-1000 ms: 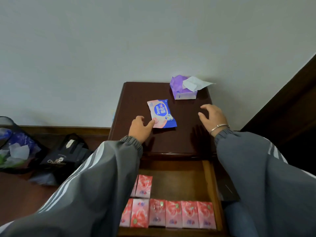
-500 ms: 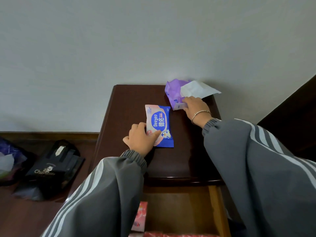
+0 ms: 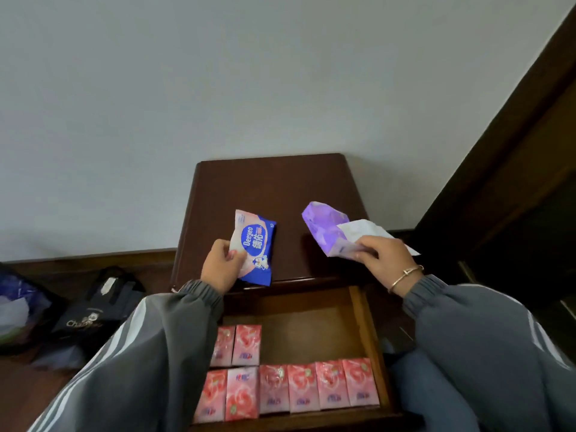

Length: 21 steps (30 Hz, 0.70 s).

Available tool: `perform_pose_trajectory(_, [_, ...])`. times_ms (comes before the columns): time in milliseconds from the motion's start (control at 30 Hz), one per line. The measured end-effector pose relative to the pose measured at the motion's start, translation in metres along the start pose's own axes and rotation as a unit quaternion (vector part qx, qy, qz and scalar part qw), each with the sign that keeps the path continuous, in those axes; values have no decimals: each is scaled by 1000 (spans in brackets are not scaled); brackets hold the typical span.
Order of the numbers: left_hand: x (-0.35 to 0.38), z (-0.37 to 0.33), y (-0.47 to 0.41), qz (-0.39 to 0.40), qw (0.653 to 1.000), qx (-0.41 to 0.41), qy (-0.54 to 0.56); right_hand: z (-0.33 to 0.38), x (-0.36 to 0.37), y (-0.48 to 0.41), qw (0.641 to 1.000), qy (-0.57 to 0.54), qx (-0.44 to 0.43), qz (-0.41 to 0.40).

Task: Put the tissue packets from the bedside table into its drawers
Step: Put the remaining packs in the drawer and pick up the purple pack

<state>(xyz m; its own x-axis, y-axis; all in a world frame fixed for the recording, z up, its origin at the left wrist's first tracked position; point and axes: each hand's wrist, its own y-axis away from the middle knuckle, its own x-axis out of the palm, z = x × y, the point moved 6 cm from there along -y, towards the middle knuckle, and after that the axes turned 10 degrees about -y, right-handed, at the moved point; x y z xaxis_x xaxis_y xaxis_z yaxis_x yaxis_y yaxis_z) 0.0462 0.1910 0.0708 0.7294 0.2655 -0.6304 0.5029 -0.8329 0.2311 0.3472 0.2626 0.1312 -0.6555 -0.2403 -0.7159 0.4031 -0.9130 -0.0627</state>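
Fingers (image 3: 232, 255) pinch blue packet (image 3: 255, 249); drawer (image 3: 369, 332) holds pink packets (image 3: 302, 388).

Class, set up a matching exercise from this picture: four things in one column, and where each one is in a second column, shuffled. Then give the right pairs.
Things
1. blue Deeyeo packet
2. purple tissue packet
3. pink packets
4. black bag

Places
A. on the floor, left of the bedside table
B. in the left hand
C. in rows inside the open drawer
D. in the right hand

Pairs: 1-B, 2-D, 3-C, 4-A
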Motion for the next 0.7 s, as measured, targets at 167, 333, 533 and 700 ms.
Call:
perform_pose_trajectory(167, [-17, 26, 86, 104, 989, -1, 105, 18, -26, 86, 988, -146, 25, 44])
perform_pose_trajectory(333, [-12, 60, 143, 200, 978, -50, -20, 21, -16, 139, 971, -176, 61, 152])
perform_pose_trajectory(533, [34, 63, 162, 180, 975, -99, -86, 16, 24, 158, 978, -14, 44, 205])
perform_pose_trajectory(700, [78, 49, 143, 123, 983, -103, -87, 2, 16, 158, 990, 42, 52, 123])
